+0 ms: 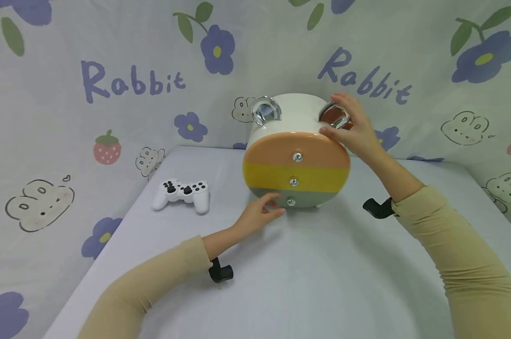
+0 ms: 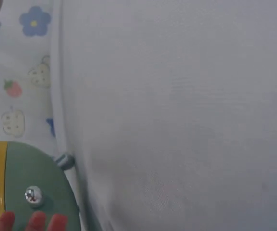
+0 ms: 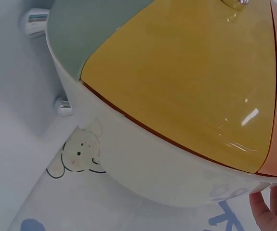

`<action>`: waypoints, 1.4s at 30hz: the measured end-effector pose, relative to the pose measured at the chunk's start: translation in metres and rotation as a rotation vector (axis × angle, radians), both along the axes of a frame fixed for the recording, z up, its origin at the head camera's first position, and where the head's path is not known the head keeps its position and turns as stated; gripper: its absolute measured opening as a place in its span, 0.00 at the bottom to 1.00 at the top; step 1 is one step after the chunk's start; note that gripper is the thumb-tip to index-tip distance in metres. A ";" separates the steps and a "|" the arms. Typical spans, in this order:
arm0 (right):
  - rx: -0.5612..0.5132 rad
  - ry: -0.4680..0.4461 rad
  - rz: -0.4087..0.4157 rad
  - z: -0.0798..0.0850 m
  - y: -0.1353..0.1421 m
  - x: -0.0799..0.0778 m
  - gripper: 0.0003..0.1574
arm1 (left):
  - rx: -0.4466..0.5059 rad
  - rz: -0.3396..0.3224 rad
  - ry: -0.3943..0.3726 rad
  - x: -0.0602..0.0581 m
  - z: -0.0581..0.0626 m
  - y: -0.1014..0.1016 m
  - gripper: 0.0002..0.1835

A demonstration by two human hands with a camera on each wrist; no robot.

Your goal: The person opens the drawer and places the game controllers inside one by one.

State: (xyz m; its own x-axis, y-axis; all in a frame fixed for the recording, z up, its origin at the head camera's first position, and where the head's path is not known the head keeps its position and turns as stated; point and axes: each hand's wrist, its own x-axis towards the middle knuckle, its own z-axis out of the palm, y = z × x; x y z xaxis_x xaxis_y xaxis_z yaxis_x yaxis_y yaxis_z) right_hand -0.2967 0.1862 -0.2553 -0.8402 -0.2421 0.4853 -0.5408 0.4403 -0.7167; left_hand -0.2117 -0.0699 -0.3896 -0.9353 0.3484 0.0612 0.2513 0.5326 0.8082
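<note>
A rounded white storage box (image 1: pixel 299 110) stands on the table, its front split into orange, yellow and green drawers, each with a small silver knob. Two chrome ear-shaped rings rise from its top. With thumb and fingers on either side, my right hand (image 1: pixel 355 125) grips the right chrome ear (image 1: pixel 335 115); the right wrist view shows its fingertips (image 3: pixel 261 211) at the box's top edge. My left hand (image 1: pixel 255 214) is at the green bottom drawer (image 1: pixel 310 199), thumb and fingers spread just left of its knob (image 1: pixel 291 202). In the left wrist view, fingertips (image 2: pixel 36 221) appear beside that knob.
A white game controller (image 1: pixel 181 194) lies on the table left of the box. Behind the table (image 1: pixel 306 282) hangs a printed cloth (image 1: pixel 145 42) with rabbits and flowers. Black wrist mounts (image 1: pixel 378 208) stick out by both sleeves. Short chrome feet (image 3: pixel 36 22) support the box.
</note>
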 end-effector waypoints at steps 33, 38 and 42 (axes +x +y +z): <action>0.005 0.019 0.007 0.002 -0.001 0.003 0.45 | 0.012 -0.034 0.166 -0.030 -0.022 0.030 0.12; 0.010 0.026 0.009 0.002 0.000 0.002 0.44 | -0.028 -0.080 0.140 -0.036 -0.022 0.029 0.13; 0.013 0.025 0.008 0.002 0.000 0.001 0.45 | -0.047 -0.101 0.137 -0.039 -0.021 0.028 0.12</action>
